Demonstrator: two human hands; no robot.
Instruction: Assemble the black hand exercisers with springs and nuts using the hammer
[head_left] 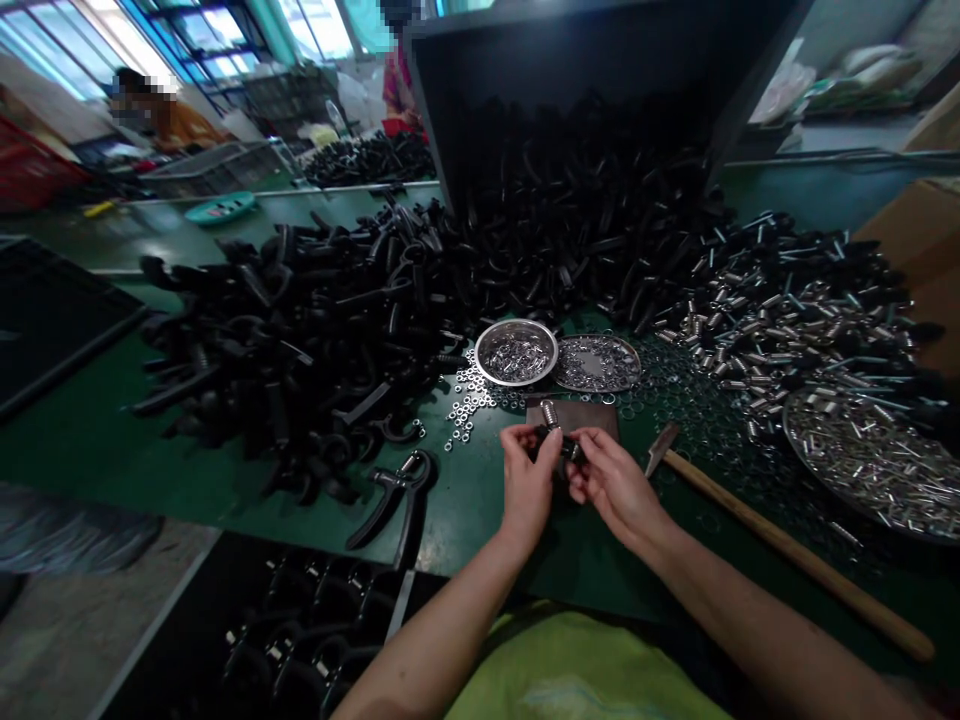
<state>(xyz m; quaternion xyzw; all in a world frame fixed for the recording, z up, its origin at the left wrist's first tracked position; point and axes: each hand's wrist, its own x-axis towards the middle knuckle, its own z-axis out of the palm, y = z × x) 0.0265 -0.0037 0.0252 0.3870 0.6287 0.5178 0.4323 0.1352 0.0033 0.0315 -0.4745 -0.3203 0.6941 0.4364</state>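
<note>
My left hand (529,485) is closed, thumb and fingers pinching a small black part with a shiny coil spring (551,414) standing up from it. From the other side, the fingertips of my right hand (619,485) are closed on the same part. Much of the black part is hidden by the fingers. Just beyond my hands lies a flat dark metal block (606,418). A wooden-handled hammer (780,545) rests on the green table to the right, its head near my right wrist. Left of my hands lies a black two-armed handle piece (409,495) with a spring.
Black curved handles (300,320) are heaped across the left and back. A steel bowl (517,382) and an oval tray (598,390) hold small metal parts, beside loose nuts (469,405). Springs and black knobs (810,300) are piled right. A bottom-left crate (180,610) holds black pieces; two people sit beyond.
</note>
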